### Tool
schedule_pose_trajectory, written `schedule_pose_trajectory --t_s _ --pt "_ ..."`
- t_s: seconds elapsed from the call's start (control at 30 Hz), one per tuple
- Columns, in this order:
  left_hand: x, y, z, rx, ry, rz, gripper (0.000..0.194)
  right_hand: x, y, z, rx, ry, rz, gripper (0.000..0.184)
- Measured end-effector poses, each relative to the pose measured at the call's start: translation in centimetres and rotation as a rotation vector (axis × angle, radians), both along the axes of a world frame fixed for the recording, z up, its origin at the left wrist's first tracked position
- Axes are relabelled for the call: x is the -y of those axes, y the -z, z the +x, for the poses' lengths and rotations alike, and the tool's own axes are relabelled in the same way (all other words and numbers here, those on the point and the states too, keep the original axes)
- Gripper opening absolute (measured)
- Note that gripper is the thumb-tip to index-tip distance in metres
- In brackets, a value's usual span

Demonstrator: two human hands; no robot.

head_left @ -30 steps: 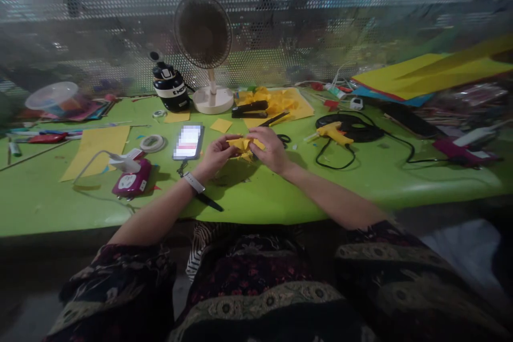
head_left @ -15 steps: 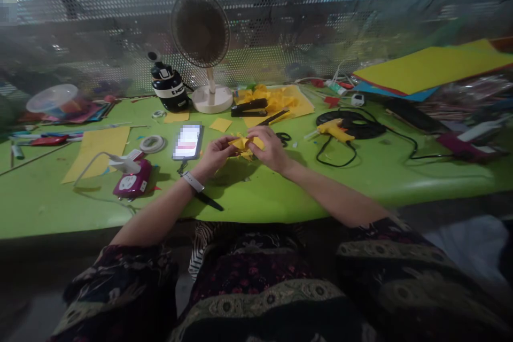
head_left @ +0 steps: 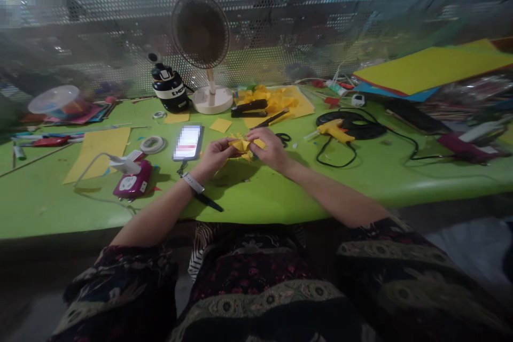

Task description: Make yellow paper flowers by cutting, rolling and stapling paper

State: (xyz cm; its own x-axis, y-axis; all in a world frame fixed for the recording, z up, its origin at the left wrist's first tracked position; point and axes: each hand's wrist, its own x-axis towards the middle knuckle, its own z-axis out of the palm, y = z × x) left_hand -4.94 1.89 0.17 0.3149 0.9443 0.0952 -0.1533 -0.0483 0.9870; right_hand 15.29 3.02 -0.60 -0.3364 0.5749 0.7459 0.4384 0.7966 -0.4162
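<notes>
A yellow paper flower (head_left: 240,145) with ragged, folded petals is held just over the green table. My left hand (head_left: 216,156) pinches its left side between thumb and fingers. On the other side my right hand (head_left: 269,148) is closed on the flower's right part, and my fingers hide some of it. Black-handled scissors (head_left: 284,140) lie right beside my right hand. A lit phone (head_left: 187,142) rests left of my left hand. Behind my hands is a small yellow paper square (head_left: 220,125).
A black stapler (head_left: 249,109) and a heap of yellow paper pieces (head_left: 276,99) lie at the back, near a white fan (head_left: 211,100) and a black bottle (head_left: 170,91). To the right sits a yellow glue gun (head_left: 335,130) with its cord; to the left, a tape roll (head_left: 152,144) and a purple power adapter (head_left: 132,180).
Both hands stay at nearly the same spot on the yellow paper flower. My fingers have shifted slightly and the flower is turned a little.
</notes>
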Motion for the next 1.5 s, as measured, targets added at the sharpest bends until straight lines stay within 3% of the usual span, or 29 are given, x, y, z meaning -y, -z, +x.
schedule_pose_trajectory --t_s 0.23,0.47,0.77,1.13,1.37,1.5 --pt "-0.2 0.0 -0.3 -0.057 0.033 0.031 0.034 -0.1 0.0 0.2 0.156 0.022 0.085 0.013" --pt "0.2 -0.2 -0.1 -0.063 0.026 0.091 0.036 0.1 -0.1 0.1 0.153 0.016 0.128 0.015" --pt "0.3 0.0 0.1 -0.027 0.048 0.0 0.025 0.4 -0.4 0.1 0.187 0.056 0.146 0.024" --pt "0.1 0.7 0.3 0.077 0.056 -0.143 0.034 0.5 -0.5 0.6 0.203 0.062 0.211 0.021" --pt "-0.2 1.1 0.1 0.044 0.077 -0.111 0.028 0.3 -0.6 0.6 0.186 0.007 0.177 0.021" --pt "-0.1 1.1 0.1 0.043 0.1 -0.099 0.035 0.3 -0.6 0.5 0.188 0.012 0.198 0.021"
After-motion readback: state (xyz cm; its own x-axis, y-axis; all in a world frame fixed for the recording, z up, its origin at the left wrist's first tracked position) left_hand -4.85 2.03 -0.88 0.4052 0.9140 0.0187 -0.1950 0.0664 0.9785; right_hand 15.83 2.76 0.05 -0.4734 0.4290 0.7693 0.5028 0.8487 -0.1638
